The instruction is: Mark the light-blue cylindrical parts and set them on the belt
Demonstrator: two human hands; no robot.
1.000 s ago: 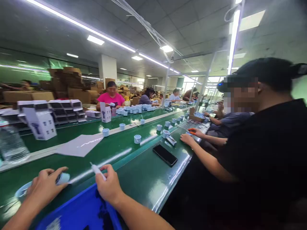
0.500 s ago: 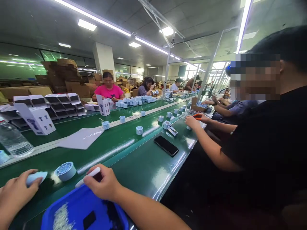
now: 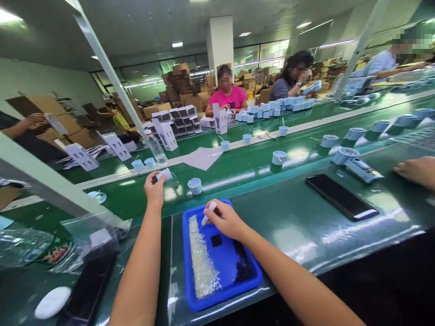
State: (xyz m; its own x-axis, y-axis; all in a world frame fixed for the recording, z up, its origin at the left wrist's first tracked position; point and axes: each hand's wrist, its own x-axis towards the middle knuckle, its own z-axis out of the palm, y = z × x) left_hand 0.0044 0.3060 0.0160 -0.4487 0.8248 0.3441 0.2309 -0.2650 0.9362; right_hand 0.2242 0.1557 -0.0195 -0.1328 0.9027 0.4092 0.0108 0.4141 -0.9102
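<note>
Head view: right hand (image 3: pixel 226 220) above blue tray (image 3: pixel 224 302), black phone (image 3: pixel 341 197) nearby.

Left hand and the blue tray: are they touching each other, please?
Apart. The head view shows the left hand beyond the tray's upper left corner, with green conveyor belt showing between it and the blue tray.

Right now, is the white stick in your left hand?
No, the white stick is in your right hand, held over the blue tray.
</note>
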